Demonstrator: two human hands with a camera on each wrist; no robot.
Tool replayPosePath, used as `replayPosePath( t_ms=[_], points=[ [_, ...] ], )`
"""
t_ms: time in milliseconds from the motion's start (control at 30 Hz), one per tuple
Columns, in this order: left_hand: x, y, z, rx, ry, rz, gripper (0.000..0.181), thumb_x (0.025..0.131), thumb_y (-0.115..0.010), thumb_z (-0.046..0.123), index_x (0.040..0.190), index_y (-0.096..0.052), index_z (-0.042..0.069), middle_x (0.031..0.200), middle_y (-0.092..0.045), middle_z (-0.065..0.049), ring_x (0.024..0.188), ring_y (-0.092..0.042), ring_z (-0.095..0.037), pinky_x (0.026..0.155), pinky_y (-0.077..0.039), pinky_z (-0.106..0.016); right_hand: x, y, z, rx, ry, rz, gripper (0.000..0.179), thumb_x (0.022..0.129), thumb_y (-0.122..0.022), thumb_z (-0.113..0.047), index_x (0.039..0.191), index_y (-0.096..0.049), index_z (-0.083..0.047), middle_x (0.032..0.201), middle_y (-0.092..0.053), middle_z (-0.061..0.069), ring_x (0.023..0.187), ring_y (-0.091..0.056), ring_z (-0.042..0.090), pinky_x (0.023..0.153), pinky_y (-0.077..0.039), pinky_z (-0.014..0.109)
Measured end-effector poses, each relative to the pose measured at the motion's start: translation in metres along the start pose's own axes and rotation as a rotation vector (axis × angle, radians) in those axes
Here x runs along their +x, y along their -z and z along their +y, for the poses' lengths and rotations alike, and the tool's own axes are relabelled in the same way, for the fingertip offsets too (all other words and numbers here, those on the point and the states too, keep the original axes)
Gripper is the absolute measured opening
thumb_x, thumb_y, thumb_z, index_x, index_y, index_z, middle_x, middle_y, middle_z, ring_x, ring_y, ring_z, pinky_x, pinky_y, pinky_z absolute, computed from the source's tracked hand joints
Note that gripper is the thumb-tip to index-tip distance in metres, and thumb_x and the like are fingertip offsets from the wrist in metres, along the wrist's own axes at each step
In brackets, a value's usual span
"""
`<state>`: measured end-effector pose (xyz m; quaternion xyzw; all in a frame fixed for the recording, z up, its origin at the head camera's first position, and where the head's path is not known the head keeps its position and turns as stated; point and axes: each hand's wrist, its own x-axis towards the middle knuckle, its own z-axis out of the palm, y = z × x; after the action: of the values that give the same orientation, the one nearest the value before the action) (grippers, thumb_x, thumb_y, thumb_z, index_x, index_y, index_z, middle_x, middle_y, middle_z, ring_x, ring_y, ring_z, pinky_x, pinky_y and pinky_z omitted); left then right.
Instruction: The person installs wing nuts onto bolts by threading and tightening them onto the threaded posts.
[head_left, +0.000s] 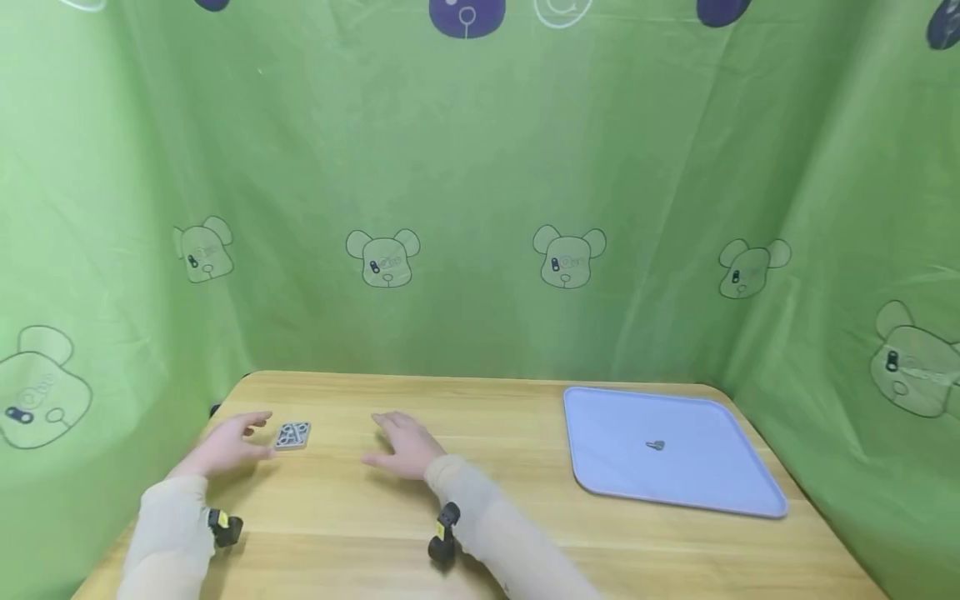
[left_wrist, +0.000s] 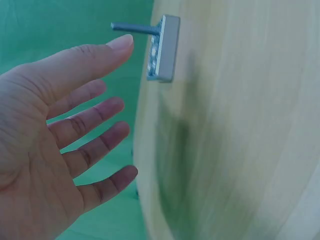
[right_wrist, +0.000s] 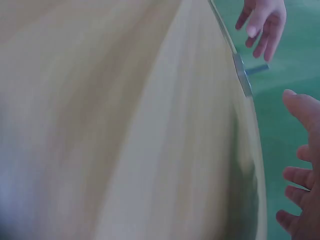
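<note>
On the wooden table's left side lies a small grey square block [head_left: 292, 435] with a pattern of rings on its top face. A threaded metal rod [left_wrist: 135, 28] stands up from the block, seen side-on in the left wrist view. My left hand [head_left: 228, 443] is just left of the block, fingers spread and loosely bent, thumb tip close to the rod, holding nothing. To the block's right, my right hand [head_left: 405, 446] hovers low over the table with fingers relaxed and apart, also holding nothing; its thumb [right_wrist: 302, 107] points toward the block in the right wrist view.
A pale blue tray [head_left: 675, 483] lies at the table's right, with a small dark metal piece [head_left: 656, 445] on it. Green curtain [head_left: 480, 317] printed with bear heads surrounds the wooden table [head_left: 480, 533] at the back and sides.
</note>
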<state>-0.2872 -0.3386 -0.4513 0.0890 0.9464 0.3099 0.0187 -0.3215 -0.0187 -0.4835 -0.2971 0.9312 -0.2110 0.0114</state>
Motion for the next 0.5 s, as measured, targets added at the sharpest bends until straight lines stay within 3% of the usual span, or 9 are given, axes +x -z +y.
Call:
replayPosePath(
  t_ms=[167, 333, 500],
  points=[
    [0.007, -0.003, -0.015, -0.01, 0.035, -0.022, 0.081, 0.077, -0.079, 0.026, 0.139, -0.042, -0.009, 0.132, -0.049, -0.038, 0.113, -0.055, -0.05, 0.094, -0.042, -0.063, 0.01, -0.02, -0.018, 0.105, -0.031, 0.007, 0.079, 0.088, -0.059, -0.057, 0.15, -0.035, -0.015, 0.154, -0.04, 0.007, 0.145, -0.033, 0.024, 0.118, -0.027, 0.04],
    [0.016, -0.009, -0.027, -0.014, 0.022, -0.041, 0.077, 0.076, -0.08, 0.025, 0.136, -0.046, -0.009, 0.126, -0.054, -0.036, 0.111, -0.056, -0.048, 0.095, -0.041, -0.062, 0.019, -0.035, -0.031, 0.1, -0.049, 0.01, 0.08, 0.085, -0.062, -0.059, 0.149, -0.038, -0.017, 0.154, -0.041, 0.006, 0.145, -0.033, 0.022, 0.118, -0.028, 0.036],
    [0.026, -0.014, -0.026, -0.027, 0.019, -0.055, 0.073, 0.075, -0.079, 0.022, 0.136, -0.048, -0.006, 0.119, -0.059, -0.033, 0.105, -0.058, -0.042, 0.093, -0.041, -0.061, 0.027, -0.041, -0.039, 0.1, -0.063, 0.025, 0.08, 0.082, -0.067, -0.057, 0.147, -0.041, -0.018, 0.153, -0.042, 0.005, 0.146, -0.032, 0.022, 0.118, -0.029, 0.036]
  ],
)
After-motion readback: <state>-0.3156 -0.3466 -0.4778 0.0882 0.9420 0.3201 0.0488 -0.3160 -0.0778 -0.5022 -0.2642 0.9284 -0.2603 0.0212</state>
